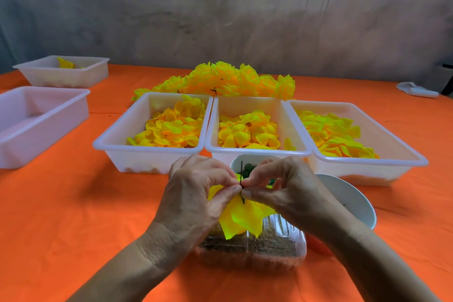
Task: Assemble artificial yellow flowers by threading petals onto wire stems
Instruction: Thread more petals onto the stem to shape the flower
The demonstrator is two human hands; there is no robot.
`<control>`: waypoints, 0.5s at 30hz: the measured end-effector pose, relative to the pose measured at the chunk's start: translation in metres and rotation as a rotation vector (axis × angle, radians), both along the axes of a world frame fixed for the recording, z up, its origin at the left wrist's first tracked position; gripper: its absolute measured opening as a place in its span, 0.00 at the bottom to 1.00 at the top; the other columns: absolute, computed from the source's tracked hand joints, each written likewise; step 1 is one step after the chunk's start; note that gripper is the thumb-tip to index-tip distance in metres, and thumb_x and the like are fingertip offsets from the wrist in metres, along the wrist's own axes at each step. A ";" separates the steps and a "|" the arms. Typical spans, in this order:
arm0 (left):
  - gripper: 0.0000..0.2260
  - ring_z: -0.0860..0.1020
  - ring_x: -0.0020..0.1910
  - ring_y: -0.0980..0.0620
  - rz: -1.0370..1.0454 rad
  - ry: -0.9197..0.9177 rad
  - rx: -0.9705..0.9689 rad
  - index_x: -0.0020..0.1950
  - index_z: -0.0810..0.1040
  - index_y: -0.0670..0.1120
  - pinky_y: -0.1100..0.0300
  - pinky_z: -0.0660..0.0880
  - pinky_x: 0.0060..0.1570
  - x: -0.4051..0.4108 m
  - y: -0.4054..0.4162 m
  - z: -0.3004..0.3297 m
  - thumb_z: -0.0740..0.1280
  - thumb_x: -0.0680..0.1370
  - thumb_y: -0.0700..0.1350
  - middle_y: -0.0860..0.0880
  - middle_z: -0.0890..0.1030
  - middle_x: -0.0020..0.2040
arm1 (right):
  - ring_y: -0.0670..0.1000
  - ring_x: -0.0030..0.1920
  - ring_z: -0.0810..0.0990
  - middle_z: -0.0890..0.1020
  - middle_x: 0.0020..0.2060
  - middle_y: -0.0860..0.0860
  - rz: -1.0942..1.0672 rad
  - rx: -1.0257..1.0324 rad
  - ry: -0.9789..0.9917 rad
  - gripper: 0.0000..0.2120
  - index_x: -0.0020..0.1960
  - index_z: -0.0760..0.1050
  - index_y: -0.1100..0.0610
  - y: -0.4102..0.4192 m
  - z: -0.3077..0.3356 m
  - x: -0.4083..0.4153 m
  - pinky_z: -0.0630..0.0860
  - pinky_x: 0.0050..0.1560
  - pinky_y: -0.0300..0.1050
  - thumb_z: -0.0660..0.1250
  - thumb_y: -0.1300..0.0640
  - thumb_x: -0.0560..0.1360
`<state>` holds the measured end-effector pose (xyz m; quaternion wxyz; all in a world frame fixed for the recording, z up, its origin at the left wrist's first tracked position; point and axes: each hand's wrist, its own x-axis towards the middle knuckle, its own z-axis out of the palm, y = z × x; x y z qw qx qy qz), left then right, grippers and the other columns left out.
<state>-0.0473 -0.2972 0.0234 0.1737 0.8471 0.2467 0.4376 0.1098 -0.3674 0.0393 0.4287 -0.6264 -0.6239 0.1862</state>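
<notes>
Head view: left hand (196, 193) and right hand (282, 191) meet fingertip to fingertip, both pinching a thin dark wire stem (241, 176) that stands upright between them. Yellow petals (241, 219) hang below the pinch, partly covered by both hands. A white bowl (353, 200) and a clear lidded box (269, 247) lie largely hidden beneath the hands. Three petal trays (257, 127) stand just beyond; finished flowers (228, 79) are heaped behind them.

No readable text, labels, brands or numbers anywhere in view: the trays, bowls and clear container are all unmarked.
</notes>
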 end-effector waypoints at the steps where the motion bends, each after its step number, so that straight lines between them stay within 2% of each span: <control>1: 0.04 0.77 0.43 0.56 0.011 -0.003 0.017 0.34 0.83 0.47 0.46 0.72 0.49 0.001 0.000 -0.002 0.72 0.66 0.47 0.56 0.82 0.39 | 0.41 0.34 0.76 0.80 0.30 0.42 -0.004 0.004 -0.017 0.12 0.30 0.79 0.43 0.000 0.000 0.000 0.67 0.35 0.35 0.77 0.57 0.66; 4: 0.04 0.75 0.44 0.59 0.027 -0.002 0.032 0.34 0.82 0.46 0.50 0.70 0.49 0.001 0.001 -0.007 0.72 0.66 0.45 0.55 0.82 0.39 | 0.43 0.35 0.77 0.80 0.30 0.43 -0.035 0.013 -0.066 0.08 0.32 0.81 0.47 0.002 -0.002 -0.001 0.71 0.36 0.39 0.77 0.57 0.66; 6: 0.03 0.75 0.44 0.58 0.032 0.031 0.068 0.34 0.82 0.46 0.51 0.70 0.49 0.001 -0.001 -0.010 0.72 0.66 0.45 0.55 0.82 0.38 | 0.44 0.37 0.78 0.79 0.31 0.42 -0.067 -0.028 -0.130 0.04 0.36 0.83 0.51 0.002 -0.002 -0.002 0.75 0.41 0.44 0.77 0.56 0.66; 8: 0.03 0.77 0.43 0.55 0.037 0.069 0.103 0.33 0.81 0.46 0.51 0.70 0.50 0.001 -0.005 -0.010 0.72 0.66 0.45 0.56 0.82 0.38 | 0.44 0.39 0.78 0.79 0.32 0.42 -0.074 -0.046 -0.150 0.03 0.38 0.84 0.52 -0.001 -0.003 -0.003 0.75 0.43 0.46 0.77 0.55 0.66; 11: 0.03 0.78 0.45 0.53 0.032 0.127 0.054 0.34 0.83 0.48 0.47 0.70 0.52 0.000 -0.002 -0.001 0.74 0.67 0.45 0.56 0.83 0.40 | 0.44 0.38 0.79 0.81 0.33 0.44 -0.056 -0.063 -0.096 0.02 0.38 0.84 0.51 -0.005 0.001 0.000 0.75 0.41 0.42 0.77 0.55 0.66; 13: 0.02 0.78 0.48 0.52 -0.009 0.094 -0.074 0.36 0.84 0.48 0.44 0.69 0.55 -0.005 0.003 0.004 0.77 0.67 0.43 0.56 0.83 0.43 | 0.42 0.36 0.80 0.82 0.32 0.44 -0.053 -0.066 0.013 0.01 0.38 0.85 0.51 -0.006 0.004 0.005 0.77 0.42 0.46 0.75 0.57 0.68; 15: 0.02 0.79 0.48 0.55 -0.036 0.026 -0.153 0.37 0.85 0.48 0.46 0.70 0.56 -0.007 0.005 0.007 0.77 0.67 0.43 0.56 0.83 0.43 | 0.41 0.35 0.80 0.81 0.30 0.41 -0.061 -0.055 0.101 0.03 0.38 0.84 0.50 -0.006 0.008 0.008 0.80 0.40 0.48 0.74 0.57 0.69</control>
